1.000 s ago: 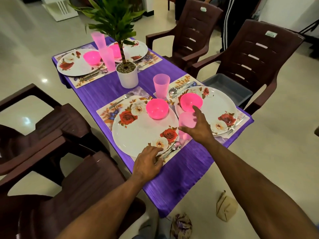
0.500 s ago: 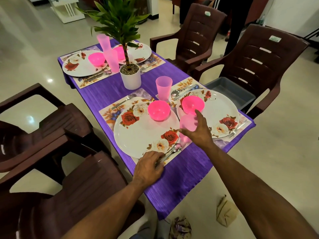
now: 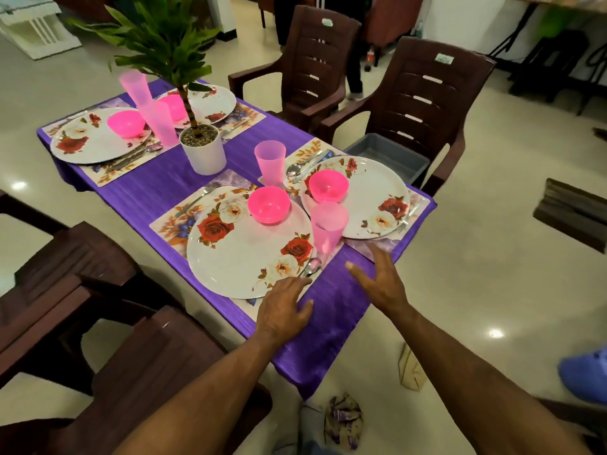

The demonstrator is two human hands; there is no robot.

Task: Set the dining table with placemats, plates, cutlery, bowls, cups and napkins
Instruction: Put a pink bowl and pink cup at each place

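While your left hand (image 3: 284,308) rests flat, fingers relaxed and holding nothing, on the near rim of the nearest plate (image 3: 244,254) and the purple tablecloth (image 3: 331,310) beside it, your right hand (image 3: 377,277) hangs just above the cloth to the right of that plate, fingers spread and empty. The two hands are apart, neither gripping anything. A pink cup (image 3: 328,226) stands upright just off the plate's right edge, clear of your right hand's fingertips. A spoon (image 3: 310,267) lies along the plate's right rim, close to your left hand's fingertips. A pink bowl (image 3: 268,204) sits on the plate's far part. Under the plate lies a floral placemat (image 3: 170,224), with a fork (image 3: 197,198) on its far-left strip. Right of the plate a second plate (image 3: 371,192) carries another pink bowl (image 3: 328,185). Beyond the plate stand a second pink cup (image 3: 270,162) and a white plant pot (image 3: 203,152). Two more settings lie farther off, past the pot.
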